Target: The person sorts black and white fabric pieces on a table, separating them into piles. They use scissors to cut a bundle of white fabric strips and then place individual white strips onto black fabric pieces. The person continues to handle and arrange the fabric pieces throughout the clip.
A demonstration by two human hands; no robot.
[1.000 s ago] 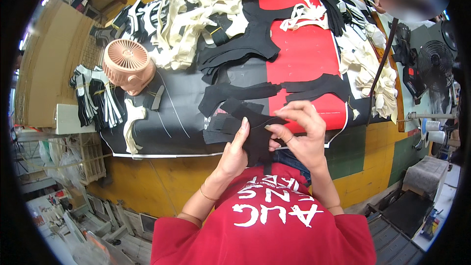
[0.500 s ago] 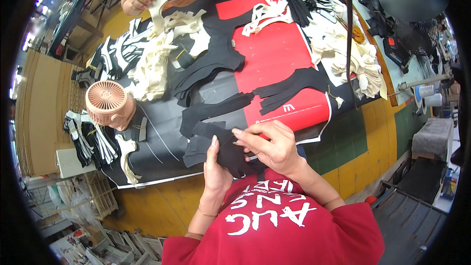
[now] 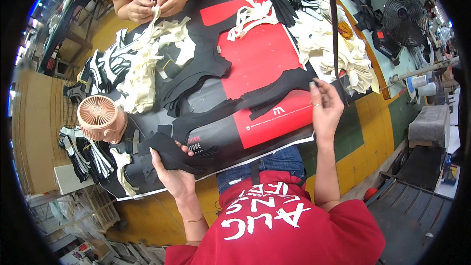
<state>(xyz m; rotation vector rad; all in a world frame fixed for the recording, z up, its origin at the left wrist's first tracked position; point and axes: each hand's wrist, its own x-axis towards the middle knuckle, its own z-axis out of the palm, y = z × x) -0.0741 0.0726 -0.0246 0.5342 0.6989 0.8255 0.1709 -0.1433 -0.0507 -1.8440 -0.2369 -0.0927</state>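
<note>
My left hand (image 3: pixel 172 174) holds a stack of black cut fabric pieces (image 3: pixel 171 152) at the near edge of the black and red sheet (image 3: pixel 260 54) that covers the table. My right hand (image 3: pixel 325 110) is out to the right over the sheet's red part, fingers pinched at the end of a long black fabric strip (image 3: pixel 279 88) lying there. Other black strips (image 3: pixel 201 118) lie between my two hands.
A small pink fan (image 3: pixel 98 118) stands at the left. Piles of cream pieces (image 3: pixel 147 68) and black-and-white pieces (image 3: pixel 105 66) lie beyond it. A person in orange (image 3: pixel 152 5) handles cream strips opposite. More cream pieces (image 3: pixel 338 44) and a black fan (image 3: pixel 405 12) are at the right.
My hands were together on the black pieces in front of me. My right hand has let go and reached right to the long black strip, while the left keeps the stack.
</note>
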